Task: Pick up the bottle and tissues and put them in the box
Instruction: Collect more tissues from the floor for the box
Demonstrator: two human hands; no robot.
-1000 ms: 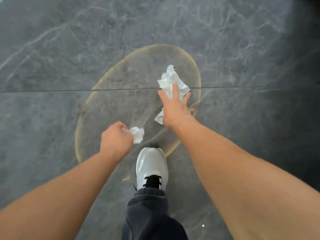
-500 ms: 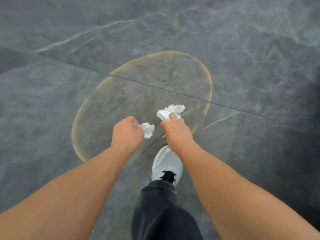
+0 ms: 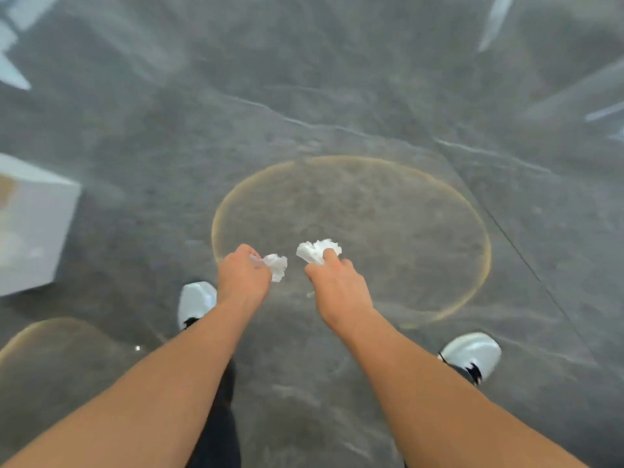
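My left hand point(image 3: 242, 275) is closed around a small crumpled white tissue point(image 3: 277, 265) that sticks out to its right. My right hand point(image 3: 337, 288) grips a second, larger crumpled white tissue point(image 3: 317, 250) above its knuckles. Both hands hover close together over the grey marble floor, above a round yellowish ring mark point(image 3: 351, 241). A white box point(image 3: 37, 228) sits at the left edge, blurred, partly cut off by the frame. No bottle is in view.
My two white shoes point(image 3: 197, 300) point(image 3: 472, 354) stand on the grey floor point(image 3: 337, 96), one behind each arm. A second ring mark point(image 3: 50, 327) shows at the lower left. Pale blurred streaks lie along the top corners.
My right hand lifted the larger tissue off the floor and drew back beside the left hand. The view rose and swung, bringing the white box in at the left and both shoes into sight.
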